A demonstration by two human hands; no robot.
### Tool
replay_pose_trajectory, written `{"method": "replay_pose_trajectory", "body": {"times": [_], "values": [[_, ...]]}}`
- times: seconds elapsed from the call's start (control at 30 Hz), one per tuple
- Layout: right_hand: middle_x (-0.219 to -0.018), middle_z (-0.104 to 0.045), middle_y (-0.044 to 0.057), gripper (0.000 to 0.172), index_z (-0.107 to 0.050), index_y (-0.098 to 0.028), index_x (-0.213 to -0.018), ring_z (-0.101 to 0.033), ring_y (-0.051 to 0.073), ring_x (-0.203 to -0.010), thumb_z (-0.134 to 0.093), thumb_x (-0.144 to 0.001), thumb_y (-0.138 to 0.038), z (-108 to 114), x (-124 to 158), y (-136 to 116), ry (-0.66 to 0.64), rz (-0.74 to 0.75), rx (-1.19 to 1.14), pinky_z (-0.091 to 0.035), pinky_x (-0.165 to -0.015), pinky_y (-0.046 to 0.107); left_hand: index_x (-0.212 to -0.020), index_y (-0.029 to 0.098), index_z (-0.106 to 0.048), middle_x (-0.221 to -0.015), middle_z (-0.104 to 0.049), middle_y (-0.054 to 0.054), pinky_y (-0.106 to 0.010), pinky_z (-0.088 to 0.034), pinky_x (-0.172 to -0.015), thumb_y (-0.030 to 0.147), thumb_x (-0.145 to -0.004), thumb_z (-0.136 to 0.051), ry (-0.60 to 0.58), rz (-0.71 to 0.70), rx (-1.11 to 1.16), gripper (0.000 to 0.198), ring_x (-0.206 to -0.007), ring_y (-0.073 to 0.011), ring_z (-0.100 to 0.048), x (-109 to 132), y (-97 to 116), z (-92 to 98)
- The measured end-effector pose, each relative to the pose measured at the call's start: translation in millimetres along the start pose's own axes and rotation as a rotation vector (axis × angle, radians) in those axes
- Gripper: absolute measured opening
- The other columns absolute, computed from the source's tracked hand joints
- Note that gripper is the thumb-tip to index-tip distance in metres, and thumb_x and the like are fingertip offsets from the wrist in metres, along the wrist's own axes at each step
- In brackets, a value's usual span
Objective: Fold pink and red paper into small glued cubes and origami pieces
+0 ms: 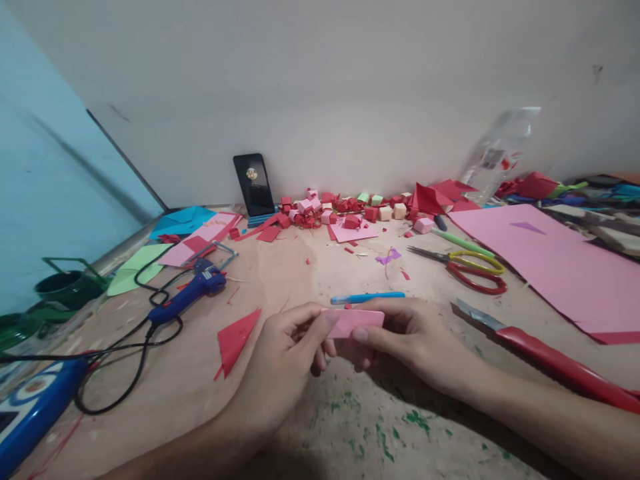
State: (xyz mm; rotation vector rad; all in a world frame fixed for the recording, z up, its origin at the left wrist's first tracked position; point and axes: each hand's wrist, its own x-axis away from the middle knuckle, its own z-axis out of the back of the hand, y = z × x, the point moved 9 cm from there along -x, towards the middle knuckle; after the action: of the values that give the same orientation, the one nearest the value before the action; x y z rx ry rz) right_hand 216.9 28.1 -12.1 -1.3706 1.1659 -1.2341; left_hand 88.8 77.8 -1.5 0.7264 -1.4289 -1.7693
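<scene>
Between my two hands, above the table, is a small pink paper strip [347,324], apparently folded. The fingers and thumb of my left hand [293,350] pinch its left end. Its right end is gripped by my right hand [407,337], with the thumb lying across the front face. Just beyond the fingers lies a blue pen [367,298]. A red paper triangle [238,341] rests on the table to the left of my left hand. The fingers behind the paper are partly hidden.
Small folded paper cubes [313,207] pile along the wall, beside a leaning phone [254,185]. Scissors [470,267], a red-handled cutter [560,363] and pink sheets [545,267] lie right; a plastic bottle [503,157] leans behind. A blue glue gun [190,292] with its black cord lies left.
</scene>
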Motion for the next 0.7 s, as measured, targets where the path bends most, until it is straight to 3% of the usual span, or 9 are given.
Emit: {"method": "replay_pose_trajectory", "body": {"times": [0.17,0.33,0.5,0.7], "values": [[-0.071,-0.071,0.006,0.051,-0.075,-0.016,-0.081,-0.064,0.014,-0.061,-0.064,-0.092,-0.065,0.6,-0.8,-1.9,-0.029,0.025,-0.022,-0.052,-0.061,0.027,-0.074,0.017,-0.066,-0.064,-0.060,0.003,-0.022,-0.042,-0.056,0.042,-0.097,-0.060,0.076,-0.028,-0.057,0.035,-0.057,-0.0105,-0.054,3.2,3.4,7.6],[-0.060,-0.066,0.004,0.051,-0.061,-0.019,-0.066,-0.064,0.015,-0.057,-0.064,-0.094,-0.061,5.0,-1.0,-3.8,0.000,0.061,0.032,-0.050,-0.059,0.027,-0.078,0.018,-0.066,-0.063,-0.058,0.004,-0.022,-0.042,-0.057,0.047,-0.097,-0.059,0.067,-0.043,-0.042,0.036,-0.057,-0.0108,-0.052,1.9,8.4,6.5],[-0.061,-0.064,0.002,0.049,-0.060,-0.018,-0.068,-0.062,0.013,-0.057,-0.067,-0.093,-0.060,6.1,0.8,-7.8,0.012,0.086,0.063,-0.048,-0.057,0.024,-0.071,0.018,-0.059,-0.059,-0.054,0.004,-0.023,-0.039,-0.051,0.054,-0.099,-0.054,0.052,0.018,-0.030,0.046,-0.051,-0.0104,-0.051,2.1,1.0,5.4],[-0.060,-0.063,0.001,0.045,-0.069,-0.016,-0.078,-0.058,0.013,-0.055,-0.071,-0.089,-0.060,7.0,0.8,-4.8,0.022,0.051,0.073,-0.047,-0.057,0.025,-0.080,0.017,-0.064,-0.071,-0.063,0.001,-0.023,-0.042,-0.057,0.051,-0.099,-0.056,0.034,-0.040,0.034,0.039,-0.058,-0.0106,-0.054,4.9,7.9,5.3]]}}
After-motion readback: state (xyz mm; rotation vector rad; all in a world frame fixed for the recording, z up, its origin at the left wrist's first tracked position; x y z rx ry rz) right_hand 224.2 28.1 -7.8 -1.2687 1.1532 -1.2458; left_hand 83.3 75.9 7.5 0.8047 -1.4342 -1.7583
